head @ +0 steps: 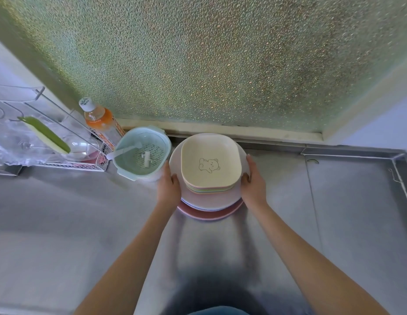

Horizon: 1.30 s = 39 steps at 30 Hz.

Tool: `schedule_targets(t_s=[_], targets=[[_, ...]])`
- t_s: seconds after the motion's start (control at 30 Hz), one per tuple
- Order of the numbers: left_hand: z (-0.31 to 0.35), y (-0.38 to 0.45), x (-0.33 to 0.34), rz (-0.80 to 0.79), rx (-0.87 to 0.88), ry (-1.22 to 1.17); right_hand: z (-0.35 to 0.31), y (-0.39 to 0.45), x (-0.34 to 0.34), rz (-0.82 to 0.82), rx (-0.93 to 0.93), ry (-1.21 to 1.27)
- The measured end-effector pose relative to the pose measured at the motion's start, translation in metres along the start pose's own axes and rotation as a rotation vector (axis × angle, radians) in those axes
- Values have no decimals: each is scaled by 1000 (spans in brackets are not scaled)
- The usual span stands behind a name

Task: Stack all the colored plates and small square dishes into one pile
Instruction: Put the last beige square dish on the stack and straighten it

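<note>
One pile of dishes stands at the back of the steel counter. Round plates lie at the bottom: a pink plate (pixel 209 215) lowest, a pale lilac one above it, a whitish-pink plate (pixel 207 200) on top. On them sits a stack of small square dishes (pixel 209 188) in pastel colours, topped by a cream dish with a bear drawing (pixel 210 163). My left hand (pixel 168 189) grips the left rim of the upper round plates. My right hand (pixel 253 181) grips the right rim.
A mint colander basket (pixel 142 153) stands just left of the pile, almost touching my left hand. Behind it is an orange-liquid bottle (pixel 99 120) and a wire rack (pixel 50 142) with a green sponge. A frosted window rises behind. A raised steel edge (pixel 400 169) runs at right.
</note>
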<state>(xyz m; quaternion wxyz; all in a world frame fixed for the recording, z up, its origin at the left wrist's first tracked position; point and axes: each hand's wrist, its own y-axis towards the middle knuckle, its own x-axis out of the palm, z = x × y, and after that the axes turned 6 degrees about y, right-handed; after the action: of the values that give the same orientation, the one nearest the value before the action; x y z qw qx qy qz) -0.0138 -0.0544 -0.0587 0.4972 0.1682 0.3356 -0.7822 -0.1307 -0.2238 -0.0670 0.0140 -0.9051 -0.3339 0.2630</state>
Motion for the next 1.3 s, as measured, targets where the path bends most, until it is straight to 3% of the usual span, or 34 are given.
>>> schedule_targets(t_s=[0.17,0.3,0.37,0.47,0.57,0.63,0.8,0.9,1.0,1.2,1.3], targets=[[-3,3,-4,-25,29,-20,-4,2,-1,-37,41,33],[11,-25,-14,254,6,-107,-30,-14,-9,69,101,309],[22,-26,-18,305,20,-206,-47,-38,-6,137,122,427],[42,-1,-21,75,18,-396,-66,-75,11,94,134,513],[60,15,-19,-105,59,-327,-72,-89,31,18,159,541],[65,14,-14,-105,69,-286,-74,-81,37,20,147,519],[43,0,-6,74,3,-511,-74,-24,30,48,130,521],[33,-12,-1,219,-74,-554,-71,8,23,-60,167,620],[34,-11,-5,280,-56,-527,-68,8,25,-3,226,705],[55,8,-8,-11,21,-443,-56,-28,44,-17,250,756],[46,3,4,4,8,-411,-53,-20,43,-26,247,815]])
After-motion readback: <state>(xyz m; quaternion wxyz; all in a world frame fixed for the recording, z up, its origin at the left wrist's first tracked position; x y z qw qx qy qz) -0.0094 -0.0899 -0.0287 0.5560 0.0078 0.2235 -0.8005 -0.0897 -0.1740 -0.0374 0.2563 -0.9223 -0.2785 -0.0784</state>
